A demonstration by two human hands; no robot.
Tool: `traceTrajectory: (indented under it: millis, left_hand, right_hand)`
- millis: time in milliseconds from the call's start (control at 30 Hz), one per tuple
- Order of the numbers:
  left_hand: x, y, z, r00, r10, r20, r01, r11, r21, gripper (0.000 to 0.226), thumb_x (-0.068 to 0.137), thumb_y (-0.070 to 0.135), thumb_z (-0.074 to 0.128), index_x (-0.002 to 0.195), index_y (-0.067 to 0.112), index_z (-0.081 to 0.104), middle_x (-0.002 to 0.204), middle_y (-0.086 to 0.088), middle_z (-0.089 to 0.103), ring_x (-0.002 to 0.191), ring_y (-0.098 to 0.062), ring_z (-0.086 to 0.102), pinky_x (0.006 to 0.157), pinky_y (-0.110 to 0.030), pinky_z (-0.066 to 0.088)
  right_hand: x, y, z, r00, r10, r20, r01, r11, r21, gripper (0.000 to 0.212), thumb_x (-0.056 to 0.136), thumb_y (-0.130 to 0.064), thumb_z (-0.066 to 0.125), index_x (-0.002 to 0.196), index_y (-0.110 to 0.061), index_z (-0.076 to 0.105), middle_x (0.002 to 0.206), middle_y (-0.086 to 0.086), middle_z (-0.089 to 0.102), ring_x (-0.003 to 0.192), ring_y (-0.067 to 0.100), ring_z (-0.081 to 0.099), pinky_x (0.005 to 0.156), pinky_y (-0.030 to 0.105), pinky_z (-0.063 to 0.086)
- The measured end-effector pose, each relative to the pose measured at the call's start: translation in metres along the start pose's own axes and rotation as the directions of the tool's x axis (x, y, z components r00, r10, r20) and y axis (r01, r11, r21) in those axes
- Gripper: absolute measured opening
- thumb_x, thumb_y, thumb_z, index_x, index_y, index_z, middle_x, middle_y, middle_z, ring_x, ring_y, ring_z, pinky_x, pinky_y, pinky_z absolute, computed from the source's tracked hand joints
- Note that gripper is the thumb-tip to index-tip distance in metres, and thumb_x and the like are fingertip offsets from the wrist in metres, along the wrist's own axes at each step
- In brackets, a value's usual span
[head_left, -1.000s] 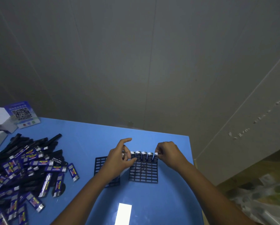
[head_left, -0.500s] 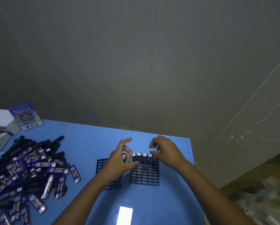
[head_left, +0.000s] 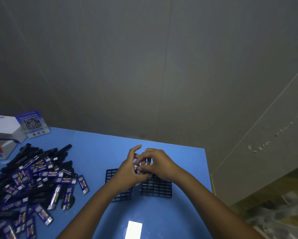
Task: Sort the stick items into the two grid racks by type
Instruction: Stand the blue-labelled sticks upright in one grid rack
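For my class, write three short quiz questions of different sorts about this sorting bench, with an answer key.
1. True or false: the pile of stick items lies to the left of both grid racks.
2. Multiple choice: where do the left hand and right hand meet? A) over the pile B) at the far edge of the racks, between the left rack and the right rack C) at the QR card
3. Fill in: the table is coloured ____.

Key: 1 true; 2 B; 3 blue.
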State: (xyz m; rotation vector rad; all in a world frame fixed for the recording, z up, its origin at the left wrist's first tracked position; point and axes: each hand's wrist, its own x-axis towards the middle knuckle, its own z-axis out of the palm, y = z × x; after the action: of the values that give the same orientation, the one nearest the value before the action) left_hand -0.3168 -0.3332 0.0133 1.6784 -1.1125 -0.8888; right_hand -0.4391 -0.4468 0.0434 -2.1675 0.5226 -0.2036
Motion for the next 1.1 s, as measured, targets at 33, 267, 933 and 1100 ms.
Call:
traceTrajectory:
  millis: [33,267,933,1100]
  left_hand:
    - [0.0,0.0,0.0,1.0,-0.002,0.004,0.002,1.0,0.005,0.103,0.072,0.011,0.085,0.149,0.031,0.019,0.113,0.004,0.055,0.089,-0.01,0.07,0.076,-0.023,0.056]
    - [-0.002,0.004,-0.001,0.999,-0.018,0.051,0.017,1.0,0.025,0.107,0.071,0.019,0.086,0.15,0.035,0.016,0.118,0.01,0.055,0.097,-0.008,0.068,0.084,-0.025,0.057]
    - [0.007,0.005,-0.008,1.0,-0.023,0.017,0.023,1.0,0.015,0.085,0.084,-0.005,0.067,0.147,0.029,0.021,0.115,-0.003,0.052,0.077,-0.007,0.061,0.077,-0.026,0.054]
    - [0.011,0.012,-0.01,0.998,0.004,-0.07,-0.006,1.0,-0.018,0.078,0.085,-0.01,0.061,0.143,0.026,0.025,0.114,-0.006,0.054,0.073,-0.003,0.06,0.074,-0.021,0.052]
  right_hand:
    - [0.001,0.0,0.001,1.0,0.001,0.003,-0.001,1.0,-0.002,0.011,0.084,-0.022,0.079,0.094,-0.028,0.078,0.088,-0.006,0.06,0.081,0.008,0.055,0.075,0.023,0.047]
    - [0.005,0.0,-0.002,0.997,-0.029,0.072,0.032,0.999,-0.041,0.007,0.085,-0.022,0.077,0.089,-0.026,0.073,0.091,-0.005,0.059,0.086,0.007,0.055,0.076,0.019,0.044]
    - [-0.011,0.028,-0.002,0.98,0.167,-0.112,-0.16,0.985,0.064,0.012,0.089,-0.007,0.06,0.092,-0.015,0.069,0.084,-0.002,0.072,0.077,0.009,0.066,0.075,0.026,0.056]
    - [-0.021,0.035,0.021,0.96,0.215,0.18,-0.252,0.943,0.219,0.014,0.084,-0.019,0.078,0.096,-0.019,0.071,0.098,0.003,0.076,0.09,0.011,0.072,0.086,0.024,0.057]
